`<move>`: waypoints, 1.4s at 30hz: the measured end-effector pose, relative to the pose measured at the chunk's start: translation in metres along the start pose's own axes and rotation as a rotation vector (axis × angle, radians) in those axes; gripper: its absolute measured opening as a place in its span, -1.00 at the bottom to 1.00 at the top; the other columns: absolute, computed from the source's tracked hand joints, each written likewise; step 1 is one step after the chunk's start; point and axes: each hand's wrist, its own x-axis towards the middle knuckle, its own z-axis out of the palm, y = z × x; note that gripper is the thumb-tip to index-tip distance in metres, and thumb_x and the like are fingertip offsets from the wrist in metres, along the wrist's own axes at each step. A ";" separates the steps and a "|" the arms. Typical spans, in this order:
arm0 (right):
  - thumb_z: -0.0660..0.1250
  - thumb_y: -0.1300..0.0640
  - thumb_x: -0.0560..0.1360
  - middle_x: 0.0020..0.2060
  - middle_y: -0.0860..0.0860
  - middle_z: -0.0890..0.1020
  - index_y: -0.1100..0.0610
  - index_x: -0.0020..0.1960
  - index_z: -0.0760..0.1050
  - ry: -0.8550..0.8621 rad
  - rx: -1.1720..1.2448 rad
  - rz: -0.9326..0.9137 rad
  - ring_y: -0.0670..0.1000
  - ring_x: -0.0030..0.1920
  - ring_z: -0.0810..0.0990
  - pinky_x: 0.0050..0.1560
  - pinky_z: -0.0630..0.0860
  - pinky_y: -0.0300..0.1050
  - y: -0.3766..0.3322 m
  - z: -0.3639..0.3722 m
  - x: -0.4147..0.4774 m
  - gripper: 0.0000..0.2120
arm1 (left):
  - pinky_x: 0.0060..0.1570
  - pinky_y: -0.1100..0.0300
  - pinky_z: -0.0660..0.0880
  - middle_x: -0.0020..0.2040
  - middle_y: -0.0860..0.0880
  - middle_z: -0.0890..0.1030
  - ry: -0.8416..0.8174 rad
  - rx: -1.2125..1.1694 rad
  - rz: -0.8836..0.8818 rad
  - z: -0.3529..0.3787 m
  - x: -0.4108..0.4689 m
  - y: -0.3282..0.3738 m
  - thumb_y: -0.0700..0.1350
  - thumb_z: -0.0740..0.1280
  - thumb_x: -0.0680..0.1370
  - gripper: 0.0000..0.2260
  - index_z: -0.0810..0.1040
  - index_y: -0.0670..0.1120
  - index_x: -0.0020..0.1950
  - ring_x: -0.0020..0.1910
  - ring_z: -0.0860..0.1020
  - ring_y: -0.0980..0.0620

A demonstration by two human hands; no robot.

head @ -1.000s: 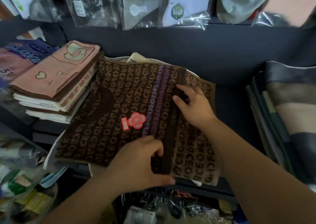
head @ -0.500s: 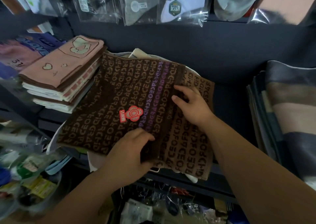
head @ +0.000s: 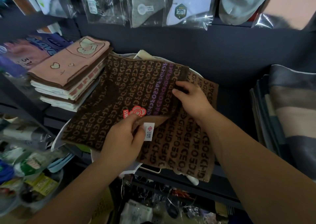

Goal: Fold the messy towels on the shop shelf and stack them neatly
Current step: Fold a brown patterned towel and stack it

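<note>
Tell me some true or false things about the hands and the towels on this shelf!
1. The left hand pinches the near edge of the dark brown towel. True.
2. The right hand holds nothing. False: it grips the dark brown towel's right edge.
3. A lighter brown towel lies under the dark one. True.
4. The pink towel tops a stack on the right side. False: that stack is on the left.
5. A red tag sits on the dark brown towel. True.
</note>
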 end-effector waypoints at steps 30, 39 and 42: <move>0.27 0.01 0.65 0.34 0.02 0.57 0.05 0.51 0.38 0.041 0.339 0.220 -0.02 0.28 0.55 0.17 0.50 -0.19 0.032 -0.055 -0.018 -0.55 | -0.13 0.15 0.57 -0.08 0.11 0.58 -0.550 0.101 0.488 0.075 -0.007 0.044 -0.02 0.34 0.46 -0.77 0.65 -0.01 0.07 -0.08 0.54 0.15; 0.27 0.08 0.65 0.21 0.00 0.65 0.07 0.45 0.45 0.333 0.493 0.088 -0.05 0.18 0.64 0.23 0.57 -0.08 0.028 -0.068 -0.036 -0.62 | -0.19 0.24 0.55 -0.17 0.06 0.62 -0.465 -0.189 0.502 0.060 -0.001 0.063 -0.18 0.36 0.40 -0.81 0.72 -0.13 -0.06 -0.17 0.59 0.19; 0.29 0.06 0.64 0.28 0.04 0.60 0.09 0.50 0.38 0.360 0.404 0.151 -0.04 0.19 0.61 0.22 0.56 -0.08 0.037 -0.065 -0.038 -0.55 | -0.15 0.21 0.57 -0.11 0.08 0.62 -0.599 -0.053 0.500 0.076 -0.005 0.056 -0.11 0.35 0.43 -0.78 0.72 -0.07 0.02 -0.14 0.57 0.20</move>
